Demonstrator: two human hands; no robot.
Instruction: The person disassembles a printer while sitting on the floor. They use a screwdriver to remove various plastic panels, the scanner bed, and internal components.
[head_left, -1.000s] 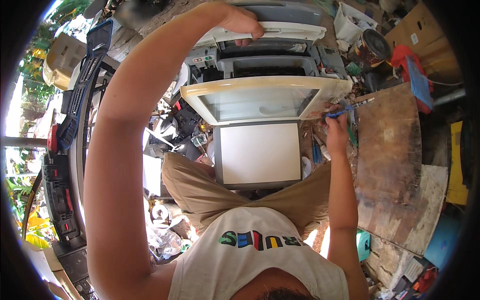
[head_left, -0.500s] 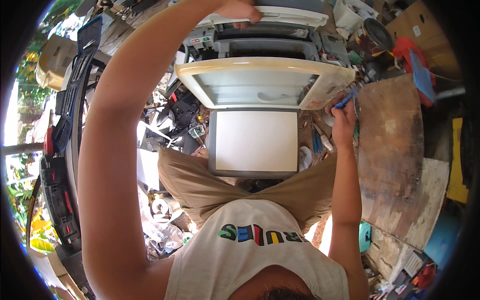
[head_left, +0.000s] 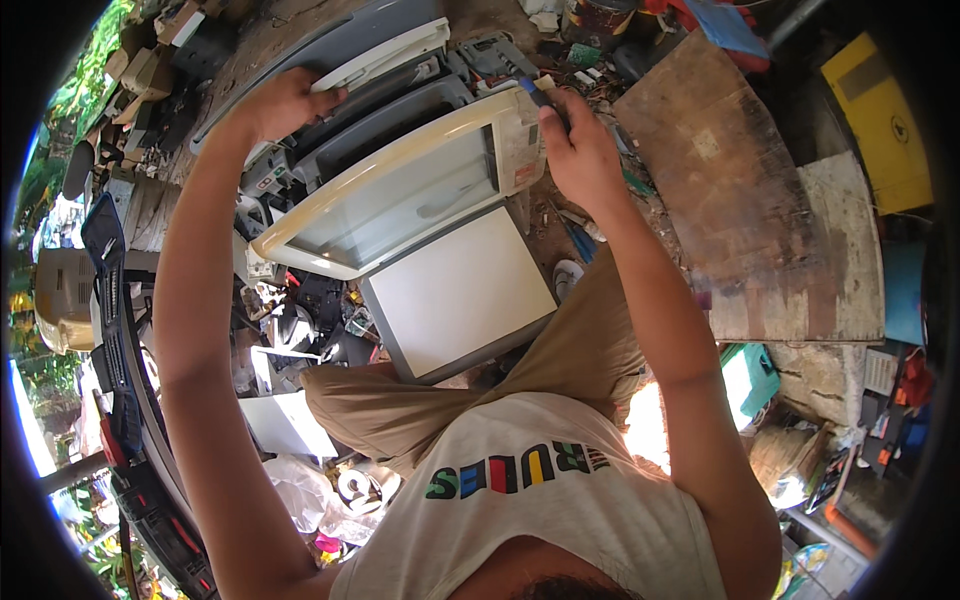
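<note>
A printer with a scanner stands open between my legs. Its cream scanner frame [head_left: 400, 180] with a glass pane is tilted up, and the white-lined lid [head_left: 460, 292] lies folded toward me. My left hand [head_left: 285, 105] is at the printer's far left, fingers curled over the end of a white panel [head_left: 385, 55]. My right hand [head_left: 582, 150] is closed around a blue-handled screwdriver [head_left: 535, 92], beside the right end of the scanner frame. The grey inner body [head_left: 385, 125] shows behind the frame. The screwdriver's tip cannot be made out.
A worn wooden board [head_left: 720, 180] lies on the right, with a yellow panel [head_left: 880, 125] beyond it. Dark plastic parts [head_left: 320, 300] and scraps litter the ground left of the printer. A long black plastic part [head_left: 120, 340] stands at the far left.
The view has turned, so the printer now appears slanted and lower left. My right hand has moved up with the screwdriver to the scanner frame's right end. My left hand stays at the back panel.
</note>
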